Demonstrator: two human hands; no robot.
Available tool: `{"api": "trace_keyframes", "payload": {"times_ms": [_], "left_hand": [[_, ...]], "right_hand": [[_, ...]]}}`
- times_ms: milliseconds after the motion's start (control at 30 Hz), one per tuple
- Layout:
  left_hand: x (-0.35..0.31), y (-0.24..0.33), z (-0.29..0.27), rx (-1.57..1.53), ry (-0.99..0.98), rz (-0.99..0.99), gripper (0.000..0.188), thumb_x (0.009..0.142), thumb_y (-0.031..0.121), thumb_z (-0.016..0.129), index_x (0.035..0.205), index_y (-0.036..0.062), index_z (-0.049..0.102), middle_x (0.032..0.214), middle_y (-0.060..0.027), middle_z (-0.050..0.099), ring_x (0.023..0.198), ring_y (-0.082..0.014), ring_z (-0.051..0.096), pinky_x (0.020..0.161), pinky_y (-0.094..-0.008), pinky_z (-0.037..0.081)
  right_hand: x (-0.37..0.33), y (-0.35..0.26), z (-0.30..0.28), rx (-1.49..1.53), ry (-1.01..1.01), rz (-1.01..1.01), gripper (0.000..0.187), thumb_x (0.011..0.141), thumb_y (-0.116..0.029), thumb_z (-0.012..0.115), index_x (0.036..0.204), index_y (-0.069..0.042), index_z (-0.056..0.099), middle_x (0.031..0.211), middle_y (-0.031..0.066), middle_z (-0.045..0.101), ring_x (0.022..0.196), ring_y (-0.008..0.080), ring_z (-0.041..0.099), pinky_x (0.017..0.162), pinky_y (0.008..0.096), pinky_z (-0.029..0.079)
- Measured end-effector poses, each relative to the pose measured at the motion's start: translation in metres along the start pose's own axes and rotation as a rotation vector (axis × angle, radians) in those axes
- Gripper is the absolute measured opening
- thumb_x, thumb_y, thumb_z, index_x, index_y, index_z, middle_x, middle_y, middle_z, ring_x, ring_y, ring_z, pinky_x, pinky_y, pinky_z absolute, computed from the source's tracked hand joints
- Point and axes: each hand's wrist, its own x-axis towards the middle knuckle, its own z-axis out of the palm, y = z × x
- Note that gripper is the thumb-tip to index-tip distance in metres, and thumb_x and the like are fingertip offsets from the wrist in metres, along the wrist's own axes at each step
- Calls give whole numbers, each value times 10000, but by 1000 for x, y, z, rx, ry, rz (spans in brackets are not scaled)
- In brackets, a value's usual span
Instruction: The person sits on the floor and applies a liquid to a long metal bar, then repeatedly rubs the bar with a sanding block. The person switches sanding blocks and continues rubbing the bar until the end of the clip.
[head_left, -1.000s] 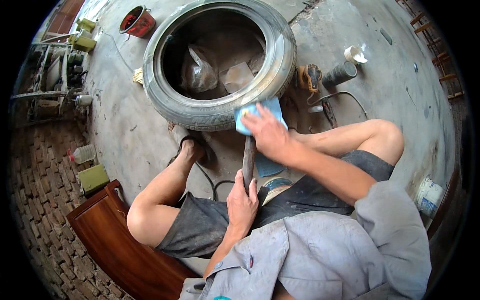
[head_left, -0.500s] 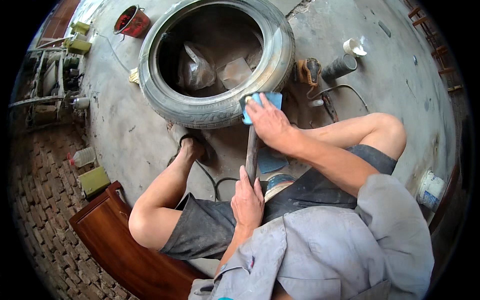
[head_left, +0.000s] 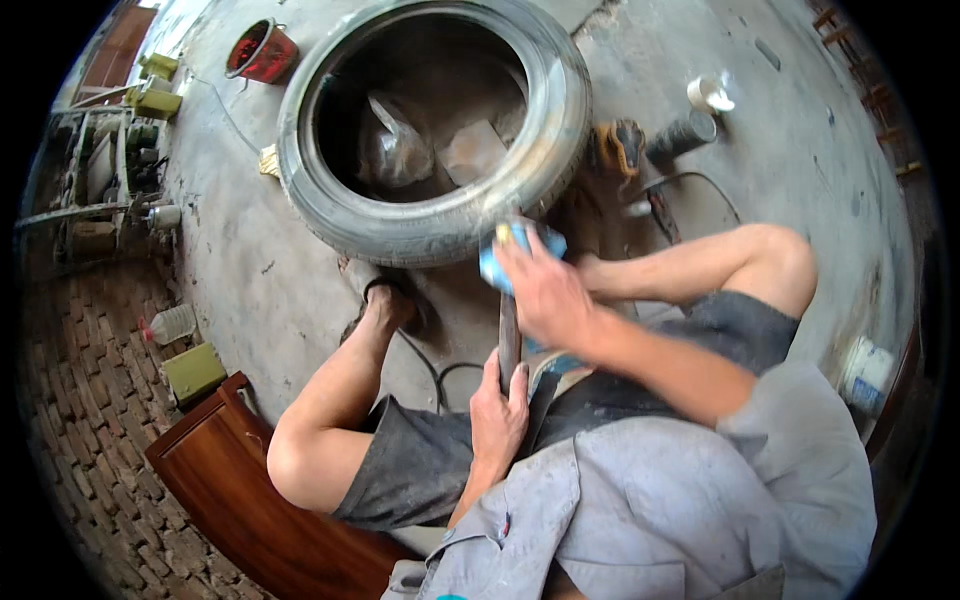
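Observation:
My left hand (head_left: 497, 420) is closed around the near end of a narrow dark strip (head_left: 510, 335), wooden by its look, which points away from me over my lap. Its far end reaches the near side of a tyre (head_left: 360, 225) lying flat on the floor. My right hand (head_left: 550, 290), slightly blurred, presses a blue sheet of sandpaper (head_left: 492, 270) over the strip near the tyre. The sheet's underside and its contact with the strip are hidden by the fingers.
Inside the tyre lies a clear plastic bag (head_left: 400, 155). Right of it are a yellow-and-black power tool (head_left: 628, 148), a dark cylinder (head_left: 682, 135) and a white cup (head_left: 703, 95). A red bucket (head_left: 262, 52) stands far left; a brown wooden panel (head_left: 230, 450) lies near left.
My right hand has slid the sandpaper toward me along the strip, off the tyre's sidewall. The left hand keeps its grip, slightly lower in the view.

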Motion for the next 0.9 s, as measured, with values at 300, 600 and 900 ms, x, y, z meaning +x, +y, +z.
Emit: {"api": "trace_keyframes", "payload": {"times_ms": [300,600,900], "left_hand": [[7,-22,-1,-260,-68,-52,360,1052,180,629,1360,-6,622,796,-39,632,688,-106,590,610,-294,489],[8,2,-24,-767,-296,-376,380,1077,263,591,1382,94,438,796,-43,577,526,-126,524,418,-254,411],[11,-11,-33,-1060,-416,-448,385,1084,317,566,1366,61,513,888,-65,595,628,-154,574,447,-270,457]], "right_hand": [[15,3,2,152,20,59,605,814,-39,636,1375,162,529,1413,357,556,1271,577,541,1076,530,511],[25,-2,0,235,26,120,541,835,-23,597,1344,147,531,1431,374,535,1288,590,519,1053,536,522],[15,-19,9,264,76,137,552,874,-29,548,1394,149,506,1481,382,494,1321,574,519,1100,521,498]]}}
